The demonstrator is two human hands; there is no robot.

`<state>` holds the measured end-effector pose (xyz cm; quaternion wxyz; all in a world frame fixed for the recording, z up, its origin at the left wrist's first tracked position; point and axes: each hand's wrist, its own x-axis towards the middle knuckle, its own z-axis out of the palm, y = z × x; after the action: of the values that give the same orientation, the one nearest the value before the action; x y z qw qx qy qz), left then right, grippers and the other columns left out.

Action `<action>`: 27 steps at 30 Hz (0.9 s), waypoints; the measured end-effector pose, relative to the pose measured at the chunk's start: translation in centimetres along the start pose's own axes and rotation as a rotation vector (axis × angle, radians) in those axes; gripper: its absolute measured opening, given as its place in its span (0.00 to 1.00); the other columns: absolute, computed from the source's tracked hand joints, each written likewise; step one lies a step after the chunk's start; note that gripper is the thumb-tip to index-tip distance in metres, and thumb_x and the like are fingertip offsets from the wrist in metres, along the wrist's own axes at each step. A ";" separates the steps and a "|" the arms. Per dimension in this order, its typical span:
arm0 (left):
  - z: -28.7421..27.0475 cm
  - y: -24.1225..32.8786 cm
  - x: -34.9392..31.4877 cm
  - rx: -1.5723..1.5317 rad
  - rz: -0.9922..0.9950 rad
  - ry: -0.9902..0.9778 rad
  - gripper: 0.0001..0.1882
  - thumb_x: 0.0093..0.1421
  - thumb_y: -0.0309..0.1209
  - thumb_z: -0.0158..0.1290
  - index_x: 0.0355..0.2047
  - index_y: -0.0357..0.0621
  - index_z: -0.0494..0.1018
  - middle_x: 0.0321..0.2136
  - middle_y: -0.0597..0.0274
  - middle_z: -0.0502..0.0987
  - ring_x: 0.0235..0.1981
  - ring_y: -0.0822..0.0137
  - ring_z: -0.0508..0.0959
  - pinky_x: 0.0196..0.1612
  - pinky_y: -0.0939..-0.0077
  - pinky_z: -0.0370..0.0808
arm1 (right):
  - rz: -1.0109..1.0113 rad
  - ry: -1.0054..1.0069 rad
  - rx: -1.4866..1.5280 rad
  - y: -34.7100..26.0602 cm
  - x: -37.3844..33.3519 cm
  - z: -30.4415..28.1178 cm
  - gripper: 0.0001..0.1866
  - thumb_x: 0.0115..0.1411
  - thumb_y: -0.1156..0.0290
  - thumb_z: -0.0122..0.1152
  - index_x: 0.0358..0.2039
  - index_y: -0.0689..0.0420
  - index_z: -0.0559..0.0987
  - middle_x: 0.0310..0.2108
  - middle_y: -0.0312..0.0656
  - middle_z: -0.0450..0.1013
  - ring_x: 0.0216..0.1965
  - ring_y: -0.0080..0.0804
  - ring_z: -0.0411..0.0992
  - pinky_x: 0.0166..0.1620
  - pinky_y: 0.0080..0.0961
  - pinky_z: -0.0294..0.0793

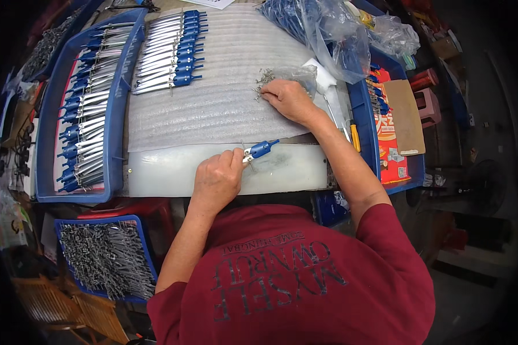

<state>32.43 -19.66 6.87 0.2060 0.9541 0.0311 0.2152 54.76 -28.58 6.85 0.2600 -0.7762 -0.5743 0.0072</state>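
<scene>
My left hand (217, 175) is closed around the silver end of a blue-and-silver hand tool (261, 149). The tool's blue, narrow-tipped head points right, over the pale board (201, 169) at the bench's near edge; a thin metal pin sticks out across it. Farther off, my right hand (289, 100) has its fingertips pinched together at the edge of a small pile of metal screws or pins (266, 76). Whatever is between those fingertips is hidden. Several similar tools (185, 60) lie in a stacked row on the foam sheet (230, 46), blue heads to the right.
On the left, a blue tray (116, 109) holds many more such tools. A blue bin of grey metal parts (147, 244) sits lower left. To the right are clear plastic bags (328, 34), a yellow-handled screwdriver (355, 137) and another blue tray (362, 123) with cardboard (403, 115).
</scene>
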 end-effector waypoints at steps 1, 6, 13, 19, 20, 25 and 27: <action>0.1 0.0 0.0 -0.005 0.000 0.008 0.07 0.48 0.29 0.51 0.25 0.41 0.64 0.15 0.60 0.63 0.15 0.60 0.68 0.17 0.69 0.64 | -0.031 0.020 0.000 0.1 0.2 0.1 0.05 0.48 0.73 0.53 0.24 0.61 0.74 0.24 0.46 0.70 0.29 0.43 0.69 0.33 0.32 0.68; 0.0 -0.1 0.1 -0.005 0.006 0.012 0.07 0.47 0.28 0.51 0.25 0.41 0.65 0.14 0.60 0.63 0.15 0.61 0.68 0.17 0.69 0.64 | -0.121 -0.003 -0.049 0.4 0.7 0.3 0.03 0.46 0.75 0.50 0.21 0.61 0.71 0.22 0.46 0.69 0.28 0.45 0.68 0.32 0.35 0.68; 0.0 -0.1 0.0 0.000 0.009 0.012 0.08 0.47 0.28 0.51 0.27 0.40 0.66 0.15 0.59 0.64 0.15 0.60 0.68 0.17 0.69 0.65 | -0.129 -0.105 -0.256 0.2 0.5 0.6 0.03 0.46 0.77 0.45 0.23 0.61 0.68 0.24 0.47 0.67 0.28 0.46 0.68 0.31 0.37 0.68; 0.2 -0.3 -0.2 0.000 0.015 -0.001 0.09 0.47 0.28 0.51 0.28 0.40 0.66 0.15 0.59 0.64 0.16 0.60 0.68 0.17 0.69 0.65 | -0.003 -0.082 -0.200 -0.7 -0.1 0.2 0.05 0.48 0.74 0.45 0.24 0.62 0.68 0.26 0.50 0.68 0.30 0.48 0.67 0.33 0.40 0.67; 0.2 -0.3 -0.2 -0.002 0.015 -0.004 0.09 0.47 0.28 0.51 0.28 0.40 0.66 0.15 0.59 0.64 0.16 0.60 0.68 0.17 0.69 0.65 | 0.047 -0.081 -0.159 -0.8 -0.3 0.1 0.06 0.48 0.74 0.45 0.24 0.62 0.68 0.26 0.51 0.68 0.31 0.50 0.67 0.34 0.41 0.66; -0.1 -0.1 0.0 0.042 0.039 0.019 0.08 0.49 0.31 0.50 0.24 0.41 0.64 0.14 0.61 0.63 0.15 0.64 0.69 0.17 0.71 0.67 | 0.194 -0.173 -0.114 -1.5 -1.2 -0.7 0.07 0.51 0.71 0.47 0.27 0.62 0.69 0.27 0.50 0.68 0.33 0.48 0.66 0.36 0.39 0.65; 0.1 -0.2 -0.1 0.021 0.030 0.005 0.08 0.48 0.30 0.51 0.26 0.41 0.65 0.15 0.60 0.64 0.16 0.62 0.69 0.17 0.70 0.66 | 0.204 -0.192 -0.101 -1.7 -1.7 -0.9 0.07 0.51 0.71 0.46 0.26 0.62 0.69 0.27 0.50 0.68 0.33 0.48 0.66 0.36 0.39 0.65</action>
<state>32.40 -19.51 6.67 0.1927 0.9560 0.0197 0.2201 52.96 -30.09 7.89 0.1625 -0.8385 -0.5141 0.0791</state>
